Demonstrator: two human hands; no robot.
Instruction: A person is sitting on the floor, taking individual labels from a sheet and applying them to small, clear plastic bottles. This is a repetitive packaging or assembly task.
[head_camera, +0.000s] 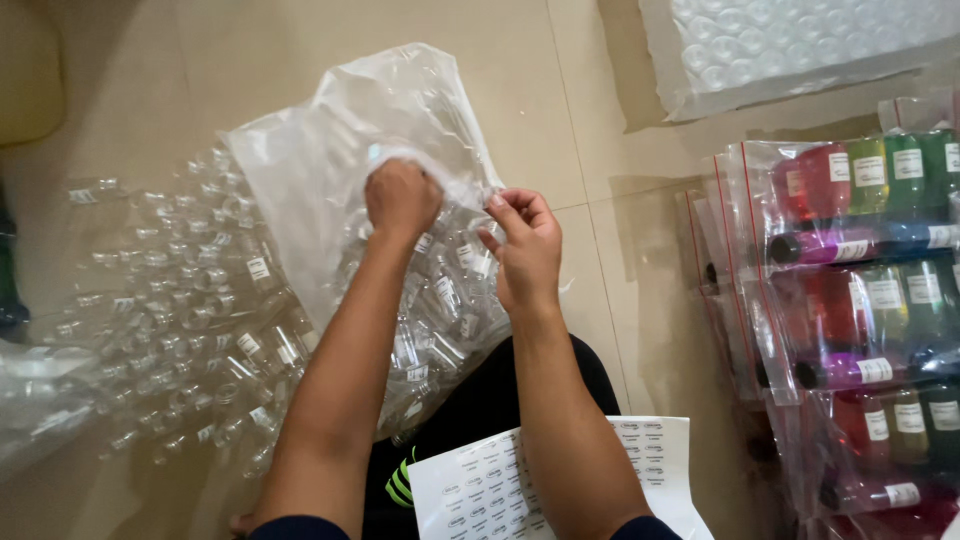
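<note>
We see our left hand (402, 198) closed in a fist on the top edge of a big clear plastic bag (330, 150). Our right hand (525, 250) pinches the same edge just beside it, with thumb and fingers. The bag lies on the floor in front of our knees, and most of it spreads away above and under our hands. It is full of small clear bottles (440, 300). More small clear bottles lie in a pile (170, 300) to the left. A sheet of stickers (560, 480) rests on our lap. Packs of colored bottles (860, 260) stand to the right.
</note>
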